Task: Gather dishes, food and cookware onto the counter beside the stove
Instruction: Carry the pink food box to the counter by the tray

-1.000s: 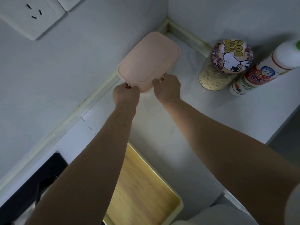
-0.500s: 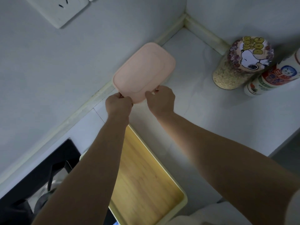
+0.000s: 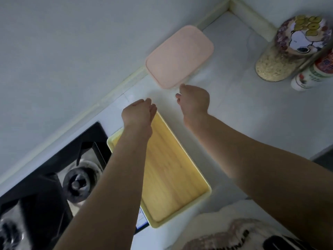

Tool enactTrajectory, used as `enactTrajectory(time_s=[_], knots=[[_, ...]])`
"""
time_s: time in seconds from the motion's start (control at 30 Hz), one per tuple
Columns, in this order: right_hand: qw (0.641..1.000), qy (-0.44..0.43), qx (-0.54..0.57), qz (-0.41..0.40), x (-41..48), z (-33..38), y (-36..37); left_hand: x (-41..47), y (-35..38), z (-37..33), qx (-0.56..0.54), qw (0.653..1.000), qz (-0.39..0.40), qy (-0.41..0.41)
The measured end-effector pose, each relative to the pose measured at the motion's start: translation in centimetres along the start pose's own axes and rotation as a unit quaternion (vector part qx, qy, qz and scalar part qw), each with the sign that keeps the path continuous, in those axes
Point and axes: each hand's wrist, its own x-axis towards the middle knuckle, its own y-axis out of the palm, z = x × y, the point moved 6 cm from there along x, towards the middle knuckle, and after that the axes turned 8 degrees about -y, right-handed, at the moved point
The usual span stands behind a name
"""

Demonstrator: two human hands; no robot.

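A pink rectangular lidded container (image 3: pixel 179 55) rests on the white counter (image 3: pixel 234 109) against the back wall, near the corner. My left hand (image 3: pixel 138 110) hovers just short of it, above the far end of a wooden tray (image 3: pixel 173 170), fingers loosely curled and holding nothing. My right hand (image 3: pixel 194 98) is close to the container's near edge, fingers also curled and empty; whether a fingertip still touches the lid I cannot tell.
A black gas stove (image 3: pixel 54 174) with a burner lies at the left. A jar (image 3: pixel 288 51) with a cartoon-dog lid and a white bottle (image 3: pixel 313 73) stand at the right, near the corner.
Both hands have let go of the pink container and drawn back toward me. The container now lies on the counter by the wall.
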Motion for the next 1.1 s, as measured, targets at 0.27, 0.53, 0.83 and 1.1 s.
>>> enactTrajectory(time_s=[0.27,0.53,0.83,1.1], knots=[[0.981,0.062,0.148,0.106,-11.3,-1.8,3.8,-6.1,-12.8,4.4,-0.164,0.985,-0.019,-0.045],[0.953,0.096,0.139,0.253,-24.6,-3.2,5.7,-13.2,-23.4,7.5,-0.289,0.956,-0.021,-0.035],[0.917,0.074,0.090,0.382,-46.0,-8.6,6.8,-24.7,-42.4,14.1,-0.454,0.887,-0.072,0.045],[0.838,0.098,0.011,0.538,-68.1,-17.7,7.9,-34.7,-62.2,25.5,-0.591,0.786,-0.156,0.095]])
